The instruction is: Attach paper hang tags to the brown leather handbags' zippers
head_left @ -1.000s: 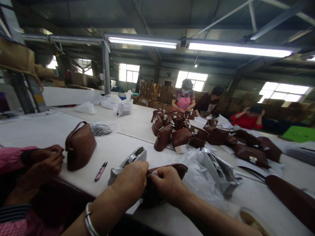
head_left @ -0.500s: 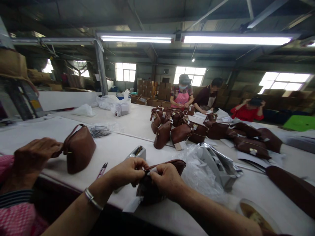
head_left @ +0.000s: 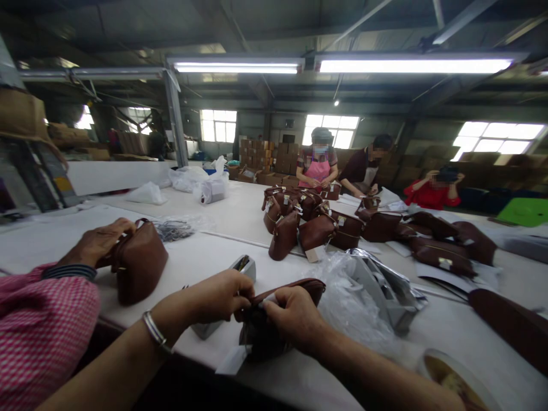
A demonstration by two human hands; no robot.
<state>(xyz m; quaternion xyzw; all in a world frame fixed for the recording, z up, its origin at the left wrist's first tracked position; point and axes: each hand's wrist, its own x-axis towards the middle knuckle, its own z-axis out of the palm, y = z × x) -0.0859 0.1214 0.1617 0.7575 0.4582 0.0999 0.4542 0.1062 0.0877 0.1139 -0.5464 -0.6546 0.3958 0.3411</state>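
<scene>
A dark brown bag (head_left: 265, 337) stands at the near table edge between my two hands, with a white tag (head_left: 232, 360) hanging at its lower left. My left hand (head_left: 225, 294), a silver bangle on its wrist, pinches the bag's upper left end. My right hand (head_left: 293, 314) is closed on its top edge, thumb against a small whitish piece at the opening. What exactly lies between the fingers is partly hidden. Behind my left hand sits a grey tape dispenser (head_left: 245, 267).
At left a co-worker's hand (head_left: 96, 242) touches another brown bag (head_left: 143, 262). Several brown bags (head_left: 317, 231) stand mid-table, with people beyond. Clear plastic (head_left: 353, 302), a larger grey dispenser (head_left: 396, 305) and a round container (head_left: 454, 377) are to the right.
The co-worker's hand and checked sleeve have moved forward and right, onto the top of the left bag. My hands keep their hold, with the left wrist slightly shifted.
</scene>
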